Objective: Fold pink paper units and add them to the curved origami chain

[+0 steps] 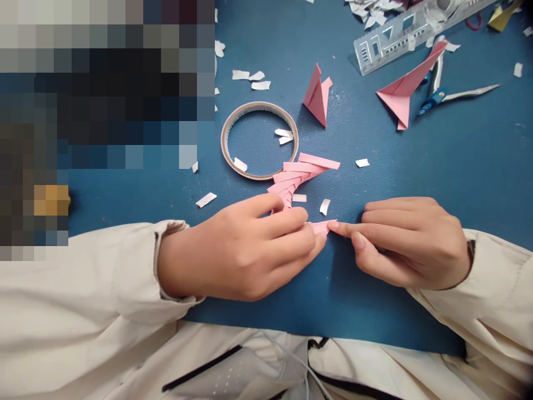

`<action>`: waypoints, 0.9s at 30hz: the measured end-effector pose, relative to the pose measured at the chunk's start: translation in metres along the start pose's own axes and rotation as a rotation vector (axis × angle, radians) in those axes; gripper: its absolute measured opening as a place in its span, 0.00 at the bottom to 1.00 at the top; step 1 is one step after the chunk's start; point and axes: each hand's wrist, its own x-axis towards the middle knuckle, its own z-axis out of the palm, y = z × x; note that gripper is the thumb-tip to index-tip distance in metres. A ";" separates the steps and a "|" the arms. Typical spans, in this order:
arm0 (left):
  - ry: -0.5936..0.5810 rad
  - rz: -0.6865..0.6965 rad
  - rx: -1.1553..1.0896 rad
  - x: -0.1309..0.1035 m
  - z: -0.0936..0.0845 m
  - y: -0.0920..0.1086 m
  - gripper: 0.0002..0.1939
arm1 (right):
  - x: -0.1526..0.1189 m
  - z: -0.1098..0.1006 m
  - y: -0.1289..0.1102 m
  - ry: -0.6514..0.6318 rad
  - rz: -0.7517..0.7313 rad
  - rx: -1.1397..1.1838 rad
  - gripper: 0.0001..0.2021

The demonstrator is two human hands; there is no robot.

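A pink folded-paper chain [291, 179] of overlapping pleats runs out from under my left hand [250, 244]. My left fingers are curled over the chain and hide its middle. At the near end, a pink paper tip [322, 226] pokes out past those fingers. My right hand [408, 239] touches this tip with its outstretched index finger, while its other fingers are bent and the thumb stands apart. Beyond lie two separate folded pink paper pieces, one upright [317, 97] and one longer [402, 91] to the right.
A tape roll [225, 145] lies flat just beyond my left hand, close to the chain. Scissors [441, 97] with blue on them lie open at the right, near a clear plastic ruler [387, 47]. Paper scraps [370, 10] are heaped at the back, with others scattered over the blue table [266, 316].
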 end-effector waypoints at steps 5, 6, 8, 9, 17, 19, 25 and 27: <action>0.010 -0.045 0.044 0.004 0.007 0.002 0.12 | 0.000 0.000 0.000 0.012 0.013 0.022 0.09; 0.008 -0.040 0.058 0.004 0.007 0.003 0.10 | 0.000 0.000 0.000 0.008 0.014 0.020 0.09; -0.007 -0.014 0.085 0.004 0.006 0.005 0.10 | -0.001 0.000 0.000 0.005 0.009 0.008 0.09; -0.019 0.005 0.105 0.004 0.005 0.005 0.11 | -0.001 0.000 0.000 0.007 -0.003 -0.007 0.08; -0.007 0.060 0.095 0.000 0.004 0.004 0.11 | -0.005 0.000 0.000 -0.056 -0.165 -0.236 0.08; 0.031 0.027 0.073 0.000 0.005 0.003 0.08 | -0.006 0.000 -0.001 -0.059 -0.174 -0.243 0.10; 0.062 0.024 0.076 -0.001 0.005 0.004 0.07 | -0.007 0.000 -0.001 -0.074 -0.193 -0.254 0.12; 0.060 0.023 0.070 -0.002 0.004 0.004 0.08 | -0.006 0.000 -0.001 -0.074 -0.195 -0.253 0.12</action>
